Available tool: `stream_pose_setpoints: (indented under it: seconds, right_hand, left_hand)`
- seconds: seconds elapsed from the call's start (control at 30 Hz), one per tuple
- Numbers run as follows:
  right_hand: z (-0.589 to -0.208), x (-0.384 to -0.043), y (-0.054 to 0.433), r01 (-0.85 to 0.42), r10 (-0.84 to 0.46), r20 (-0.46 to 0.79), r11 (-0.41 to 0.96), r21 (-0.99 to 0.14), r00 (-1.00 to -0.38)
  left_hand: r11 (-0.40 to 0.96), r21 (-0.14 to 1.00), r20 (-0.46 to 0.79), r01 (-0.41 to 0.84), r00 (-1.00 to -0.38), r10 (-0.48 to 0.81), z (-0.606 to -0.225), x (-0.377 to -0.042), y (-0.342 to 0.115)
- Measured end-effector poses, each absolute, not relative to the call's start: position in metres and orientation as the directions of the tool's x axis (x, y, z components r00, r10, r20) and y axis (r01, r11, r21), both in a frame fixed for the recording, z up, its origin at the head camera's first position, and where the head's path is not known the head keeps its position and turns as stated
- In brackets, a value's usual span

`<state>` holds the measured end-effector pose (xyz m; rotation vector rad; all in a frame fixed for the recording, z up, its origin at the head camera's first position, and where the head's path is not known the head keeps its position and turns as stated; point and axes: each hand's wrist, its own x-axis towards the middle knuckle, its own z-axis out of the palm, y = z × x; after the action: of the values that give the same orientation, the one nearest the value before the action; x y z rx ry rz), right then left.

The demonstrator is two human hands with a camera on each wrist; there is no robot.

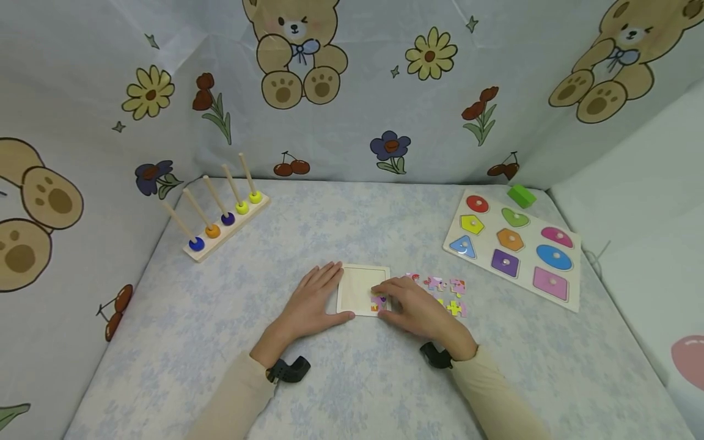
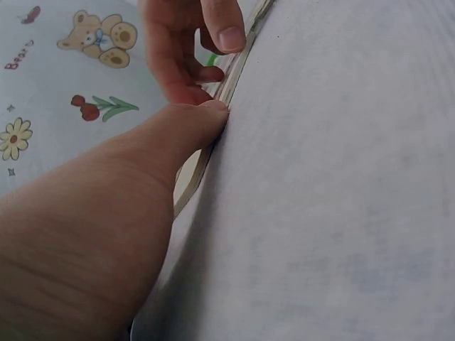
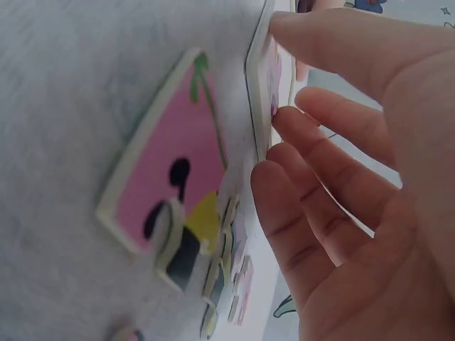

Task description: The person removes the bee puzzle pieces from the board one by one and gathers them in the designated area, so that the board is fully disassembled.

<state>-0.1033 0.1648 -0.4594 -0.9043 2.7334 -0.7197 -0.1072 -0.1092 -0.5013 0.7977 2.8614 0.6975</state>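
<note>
A square wooden puzzle tray (image 1: 354, 284) lies on the table between both hands. My left hand (image 1: 312, 300) rests along its left side with straight fingers, its thumb at the front edge. Over the tray's right side is my right hand (image 1: 415, 307), fingers relaxed and slightly bent. Its fingertips touch pink puzzle pieces (image 1: 377, 304) in the tray's front right corner and partly hide them. In the right wrist view, the right thumb lies at the tray's rim (image 3: 257, 78). A loose pink puzzle piece (image 3: 170, 163) with a green stem lies close to that hand.
More loose puzzle pieces (image 1: 455, 307) lie right of the tray, partly behind the right hand. A shape board (image 1: 528, 260) with knobbed shapes and a green block (image 1: 521, 197) are at the back right. A peg stand (image 1: 242, 228) with coloured beads is at the back left.
</note>
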Motion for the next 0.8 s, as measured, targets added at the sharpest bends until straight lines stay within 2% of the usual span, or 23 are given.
stream_pose_setpoints:
  seconds: [0.53,0.8]
  right_hand:
    - [-0.4570,-0.1048,0.1617,-0.501,-0.600,-0.001,0.668,-0.550,-0.800]
    - [-0.4548,-0.1082,0.1605,-0.513,-0.625,-0.011,0.649,-0.561,-0.780]
  left_hand:
    - [0.761,0.452,0.034,0.466,-0.861,0.507,-0.5009,-0.1075,-0.1094]
    - [0.764,0.451,0.020,0.462,-0.861,0.508,-0.5014,-0.1076,-0.1091]
